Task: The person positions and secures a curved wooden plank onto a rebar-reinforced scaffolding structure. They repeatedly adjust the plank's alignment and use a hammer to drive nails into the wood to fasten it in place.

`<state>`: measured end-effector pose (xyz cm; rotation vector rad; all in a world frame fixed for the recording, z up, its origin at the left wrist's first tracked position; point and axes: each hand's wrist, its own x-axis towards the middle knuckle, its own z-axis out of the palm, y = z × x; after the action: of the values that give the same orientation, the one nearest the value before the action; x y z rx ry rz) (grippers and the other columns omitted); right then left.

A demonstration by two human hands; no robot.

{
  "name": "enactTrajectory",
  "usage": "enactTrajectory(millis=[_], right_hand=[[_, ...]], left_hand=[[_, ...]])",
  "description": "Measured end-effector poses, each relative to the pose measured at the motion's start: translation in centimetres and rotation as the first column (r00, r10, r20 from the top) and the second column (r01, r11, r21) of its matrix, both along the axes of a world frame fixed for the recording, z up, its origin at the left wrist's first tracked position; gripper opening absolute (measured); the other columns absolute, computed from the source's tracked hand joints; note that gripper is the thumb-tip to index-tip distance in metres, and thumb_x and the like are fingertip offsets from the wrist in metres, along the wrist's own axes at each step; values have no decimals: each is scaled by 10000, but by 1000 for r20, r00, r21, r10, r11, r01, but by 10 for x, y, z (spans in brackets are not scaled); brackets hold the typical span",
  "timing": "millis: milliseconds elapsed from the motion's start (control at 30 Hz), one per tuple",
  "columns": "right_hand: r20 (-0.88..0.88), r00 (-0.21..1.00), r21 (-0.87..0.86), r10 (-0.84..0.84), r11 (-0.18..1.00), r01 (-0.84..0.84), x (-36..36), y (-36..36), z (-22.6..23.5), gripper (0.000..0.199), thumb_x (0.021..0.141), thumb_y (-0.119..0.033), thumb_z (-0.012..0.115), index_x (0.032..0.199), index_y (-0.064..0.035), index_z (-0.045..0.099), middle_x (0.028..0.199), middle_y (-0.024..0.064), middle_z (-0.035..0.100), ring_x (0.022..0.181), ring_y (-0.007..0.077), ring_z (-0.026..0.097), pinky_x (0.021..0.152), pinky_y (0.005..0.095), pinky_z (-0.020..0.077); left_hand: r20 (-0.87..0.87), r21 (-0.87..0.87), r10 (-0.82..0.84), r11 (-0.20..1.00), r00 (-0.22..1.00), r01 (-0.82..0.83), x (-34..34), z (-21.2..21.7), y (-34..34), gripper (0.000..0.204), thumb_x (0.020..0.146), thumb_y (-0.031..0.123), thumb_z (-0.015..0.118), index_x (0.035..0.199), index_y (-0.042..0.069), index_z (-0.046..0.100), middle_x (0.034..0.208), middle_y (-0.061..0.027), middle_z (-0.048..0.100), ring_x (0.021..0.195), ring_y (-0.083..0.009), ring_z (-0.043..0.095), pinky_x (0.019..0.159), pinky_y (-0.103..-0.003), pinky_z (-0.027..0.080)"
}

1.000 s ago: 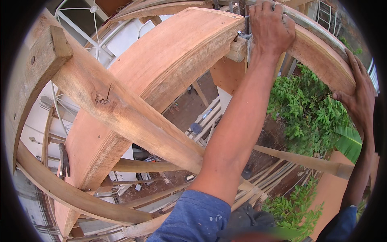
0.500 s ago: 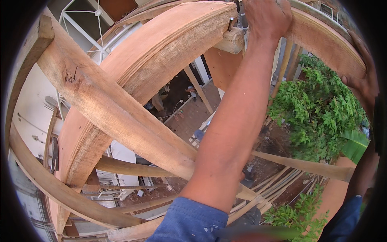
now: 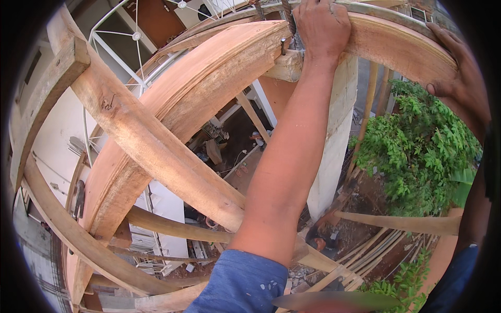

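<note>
My left hand is closed over the left end of a reddish wooden board, at the top of the view. At the right edge, my right hand wraps the board's other end, fingers over its upper edge and thumb beneath. A second long board ends just left of my left hand, above a short wood block. A dark bolt or nail sticks up by that end. Twisted steel bars rise beside my left knuckles.
A thick timber crosses the second board on the left. A dark hand tool hangs near the left frame. Below stand a concrete column and leafy plants. The ground lies far down, with people and stacked poles.
The whole view has shifted, so the boards and my hands sit lower and further left. More of the concrete column and the steel bars shows. Both hands keep their hold on the board.
</note>
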<state>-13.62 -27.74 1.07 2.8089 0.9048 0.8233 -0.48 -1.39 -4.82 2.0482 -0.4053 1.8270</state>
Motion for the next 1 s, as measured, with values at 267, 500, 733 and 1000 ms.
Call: enactTrajectory(millis=[267,500,733,1000], right_hand=[[201,974,157,-100,985,69,49,-20,-20,1090,499,-494,859,1419,-52,476,1263,202,592,1190,339,547,1082,399,382],[144,990,144,-2,989,-19,32,-8,-11,1015,491,-454,878,1356,-43,541,1145,181,660,1082,314,622,1013,396,457],[118,987,65,-107,993,100,41,-1,-5,967,504,-525,871,1277,-20,586,1031,157,702,983,289,676,897,381,530],[63,995,-50,-74,996,77,28,-2,0,751,624,-566,839,1202,-114,681,1191,87,682,1111,283,639,958,549,473]], left_hand=[[13,24,-1,1000,1000,0,14,-2,7,371,870,219,433,979,6,716,961,-202,675,975,-356,606,928,-457,413],[-43,33,1,999,999,1,13,-3,13,399,888,229,419,1079,38,713,1090,-163,683,1094,-316,592,1015,-447,378],[-253,105,101,992,962,-77,-35,5,-18,556,1004,475,371,1361,93,561,1460,-185,447,1383,-364,361,1147,-490,245],[-213,487,-104,851,971,198,-49,2,-55,763,866,543,612,1434,64,438,1416,-153,505,1326,-355,444,1114,-451,305]])
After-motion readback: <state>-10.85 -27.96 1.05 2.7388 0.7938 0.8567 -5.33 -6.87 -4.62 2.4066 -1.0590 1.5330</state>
